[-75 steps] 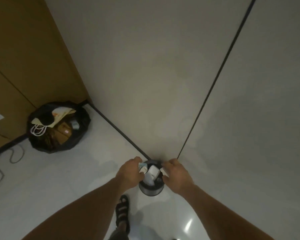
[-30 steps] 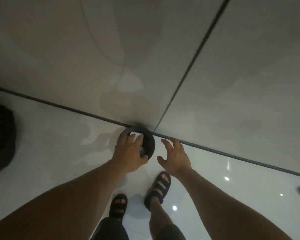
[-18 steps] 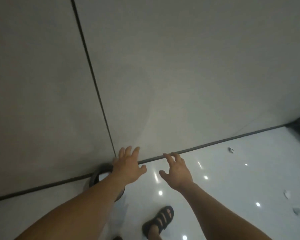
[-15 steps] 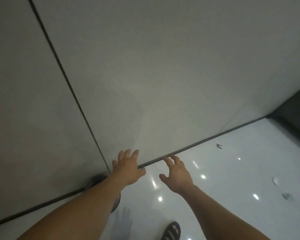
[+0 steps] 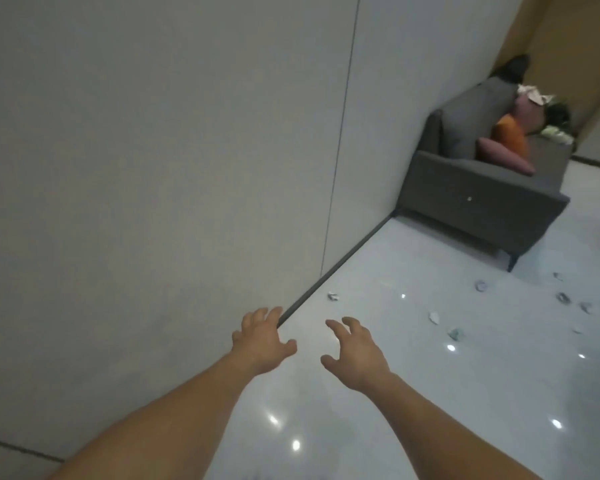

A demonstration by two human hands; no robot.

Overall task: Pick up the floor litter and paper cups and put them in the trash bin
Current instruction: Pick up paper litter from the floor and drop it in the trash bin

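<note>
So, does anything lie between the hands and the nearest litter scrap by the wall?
Nothing visible. The left hand and right hand are open and empty; only floor separates them from the scrap beside the baseboard. The sofa stands farther back.

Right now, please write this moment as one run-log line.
left hand: open, empty | right hand: open, empty | litter: scattered on floor, ahead right | trash bin: not in view

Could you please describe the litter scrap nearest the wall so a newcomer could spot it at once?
From the grey sofa, follow the dark baseboard along the wall back toward the camera. A small crumpled whitish scrap lies on the glossy floor just beside that strip. It sits alone; the other scraps spread farther right, away from the wall.
</note>
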